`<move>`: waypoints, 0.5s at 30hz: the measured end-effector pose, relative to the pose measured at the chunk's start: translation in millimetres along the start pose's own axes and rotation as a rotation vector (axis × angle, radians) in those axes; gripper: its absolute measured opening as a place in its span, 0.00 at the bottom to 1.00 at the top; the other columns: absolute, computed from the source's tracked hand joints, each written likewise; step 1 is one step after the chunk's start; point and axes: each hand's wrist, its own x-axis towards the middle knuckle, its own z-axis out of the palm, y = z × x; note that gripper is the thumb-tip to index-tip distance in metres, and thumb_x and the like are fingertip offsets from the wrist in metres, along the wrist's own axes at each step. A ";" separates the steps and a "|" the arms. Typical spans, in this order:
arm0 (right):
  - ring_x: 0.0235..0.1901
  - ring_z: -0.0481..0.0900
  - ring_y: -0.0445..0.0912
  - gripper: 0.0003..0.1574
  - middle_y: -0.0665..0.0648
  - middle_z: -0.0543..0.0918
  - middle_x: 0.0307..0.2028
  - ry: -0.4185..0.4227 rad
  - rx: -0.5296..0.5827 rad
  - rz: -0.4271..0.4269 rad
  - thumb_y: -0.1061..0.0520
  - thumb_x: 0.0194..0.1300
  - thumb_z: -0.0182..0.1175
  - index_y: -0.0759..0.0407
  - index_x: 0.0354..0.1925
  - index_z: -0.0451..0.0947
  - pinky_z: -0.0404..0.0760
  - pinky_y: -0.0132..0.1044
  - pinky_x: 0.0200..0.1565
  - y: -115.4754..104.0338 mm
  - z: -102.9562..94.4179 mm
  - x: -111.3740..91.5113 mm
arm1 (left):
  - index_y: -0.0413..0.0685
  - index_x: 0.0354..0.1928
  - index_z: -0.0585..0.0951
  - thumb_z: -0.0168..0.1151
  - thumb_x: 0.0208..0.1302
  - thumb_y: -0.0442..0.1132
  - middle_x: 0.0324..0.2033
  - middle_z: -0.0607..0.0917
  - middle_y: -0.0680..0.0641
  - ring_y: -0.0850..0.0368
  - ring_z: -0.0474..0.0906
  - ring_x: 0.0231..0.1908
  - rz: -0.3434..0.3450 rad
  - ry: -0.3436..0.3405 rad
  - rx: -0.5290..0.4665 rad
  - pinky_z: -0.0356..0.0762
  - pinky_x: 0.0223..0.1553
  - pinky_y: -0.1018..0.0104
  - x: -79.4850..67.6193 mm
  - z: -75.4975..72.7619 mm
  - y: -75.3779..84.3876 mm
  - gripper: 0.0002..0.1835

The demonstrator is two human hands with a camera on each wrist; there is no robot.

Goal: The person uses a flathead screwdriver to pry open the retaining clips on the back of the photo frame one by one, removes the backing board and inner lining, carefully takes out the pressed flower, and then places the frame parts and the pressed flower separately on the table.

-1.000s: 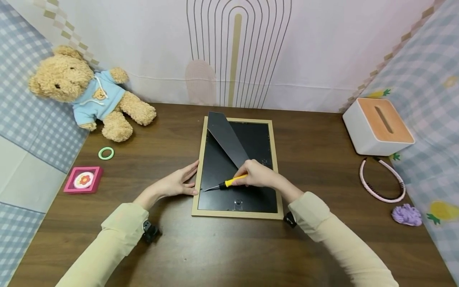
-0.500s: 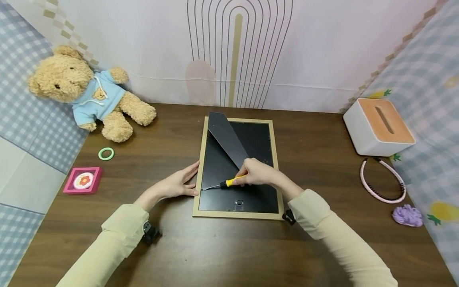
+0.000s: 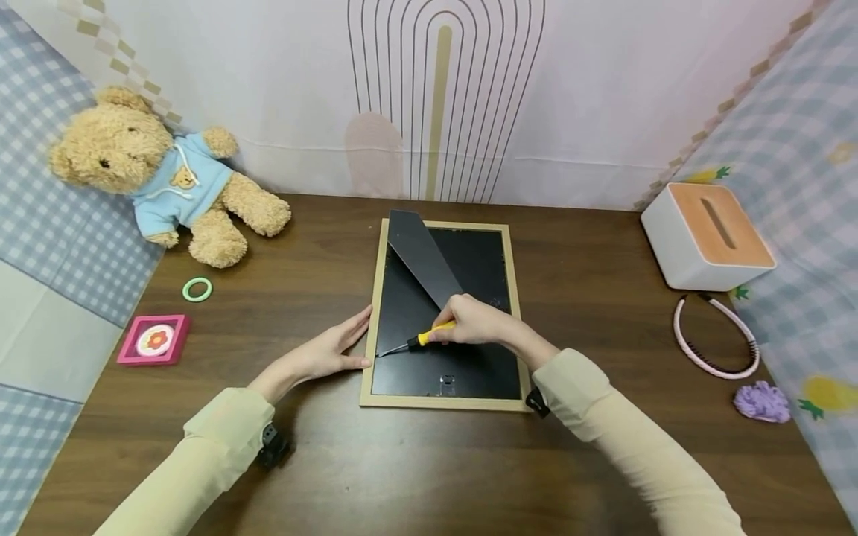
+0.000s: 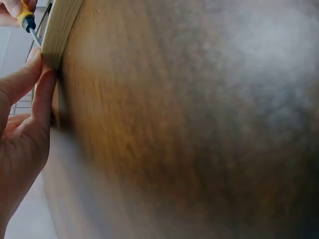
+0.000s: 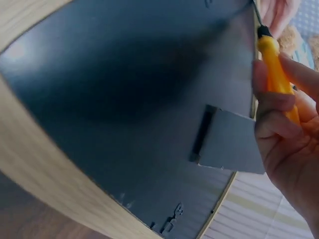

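A picture frame [image 3: 444, 403] with a light wooden rim lies face down, its black backing board [image 3: 409, 376] showing. The grey stand flap [image 3: 424, 257] slants across the board. My right hand [image 3: 472, 320] grips a screwdriver [image 3: 426, 338] by its yellow handle. The screwdriver's metal tip meets the inner left edge of the frame. Against the outer left rim rests my left hand [image 3: 328, 350], fingers fairly straight and spread, thumb near the tip. In the right wrist view the yellow handle [image 5: 275, 67] lies between fingers and thumb.
A teddy bear [image 3: 181, 179], a green ring [image 3: 197, 289] and a pink box [image 3: 153, 339] are on the left. On the right are a tissue box [image 3: 710, 238], a pink headband [image 3: 690, 357] and a purple scrunchie [image 3: 763, 402]. A patterned cloth hangs behind the table.
The screwdriver's handle and my right hand have shifted slightly left and up, while the tip stays near the left inner edge. My left wrist has moved slightly left and down.
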 end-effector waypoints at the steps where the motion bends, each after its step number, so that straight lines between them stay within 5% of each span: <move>1: 0.18 0.71 0.36 0.13 0.54 0.84 0.22 0.009 -0.013 -0.007 0.53 0.61 0.61 0.62 0.32 0.85 0.71 0.24 0.22 0.1 1.1 -0.4 | 0.35 0.71 0.35 0.60 0.59 0.29 0.72 0.37 0.36 0.42 0.38 0.71 0.009 -0.002 0.001 0.56 0.65 0.71 0.1 0.3 -0.4 0.50; 5: 0.19 0.69 0.36 0.14 0.52 0.83 0.23 0.045 -0.083 -0.048 0.52 0.62 0.60 0.62 0.35 0.84 0.69 0.25 0.22 1.1 5.5 -3.1 | 0.36 0.71 0.35 0.61 0.58 0.30 0.72 0.36 0.37 0.42 0.38 0.71 0.030 -0.012 -0.002 0.56 0.65 0.72 1.8 -0.1 1.1 0.50; 15: 0.21 0.68 0.36 0.16 0.52 0.84 0.27 0.093 -0.172 -0.128 0.50 0.63 0.59 0.62 0.38 0.84 0.65 0.23 0.23 -4.4 16.7 -2.6 | 0.45 0.72 0.30 0.65 0.53 0.29 0.72 0.32 0.39 0.43 0.40 0.71 -0.047 -0.066 -0.128 0.70 0.60 0.62 -1.9 -1.2 -2.9 0.58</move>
